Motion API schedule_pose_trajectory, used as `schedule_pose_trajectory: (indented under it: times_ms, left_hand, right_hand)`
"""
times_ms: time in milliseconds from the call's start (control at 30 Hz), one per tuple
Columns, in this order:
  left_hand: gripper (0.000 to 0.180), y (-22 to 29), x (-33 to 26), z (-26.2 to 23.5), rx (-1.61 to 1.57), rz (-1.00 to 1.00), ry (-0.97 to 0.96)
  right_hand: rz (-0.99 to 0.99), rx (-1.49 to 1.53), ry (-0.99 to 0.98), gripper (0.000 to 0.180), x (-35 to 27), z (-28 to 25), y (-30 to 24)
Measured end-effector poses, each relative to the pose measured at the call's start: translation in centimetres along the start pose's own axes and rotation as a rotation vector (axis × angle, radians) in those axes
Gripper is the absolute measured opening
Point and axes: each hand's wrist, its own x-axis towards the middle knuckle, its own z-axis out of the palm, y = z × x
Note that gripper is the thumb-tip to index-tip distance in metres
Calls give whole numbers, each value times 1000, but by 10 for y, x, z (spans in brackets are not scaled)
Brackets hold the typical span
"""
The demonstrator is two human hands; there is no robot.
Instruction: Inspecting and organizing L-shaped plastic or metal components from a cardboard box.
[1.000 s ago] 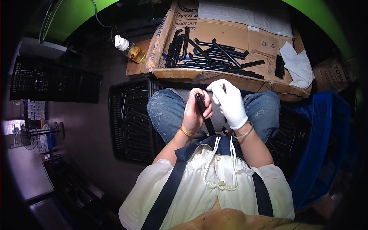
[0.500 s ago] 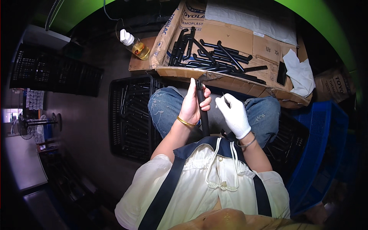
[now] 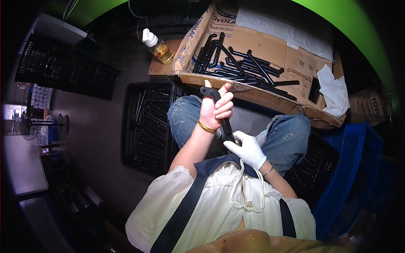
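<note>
Over your lap, your bare left hand [image 3: 214, 110] is clenched around the upper part of a long black plastic rod [image 3: 220, 114], and your white-gloved right hand [image 3: 248, 149] grasps its lower end — half a second ago that right hand hung free beside the rod, so the piece has gone from a one-hand hold to being steadied at both ends, its bent tip now pointing toward the far side. You have one rod in hand, roughly a dozen more — too tangled to count exactly — in the cardboard box [image 3: 270, 46] ahead, one small oil bottle [image 3: 158, 45] far left, one white cloth [image 3: 333, 90] far right, and a black crate [image 3: 147, 122] on the left beside your knee.
</note>
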Motion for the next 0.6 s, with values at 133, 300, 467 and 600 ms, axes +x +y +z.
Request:
schedule_pose_trajectory:
  times_ms: [133, 300, 467, 600]
  left_hand:
    - [68, -2, 2, 1, 9, -44, -51]
    - [58, -26, 6, -9, 310, 133, 240]
    - [48, -52, -13, -22, 734, 51, 335]
    - [38, 91, -67, 21, 493, 662, 509]
  right_hand:
    - [-16, 19, 30, 38, -1, 1, 1]
    - [0, 30, 79, 37, -2, 1, 7]
    - [45, 241, 168, 23, 1, -3, 18]
    - [90, 288, 238, 15, 4, -13, 30]
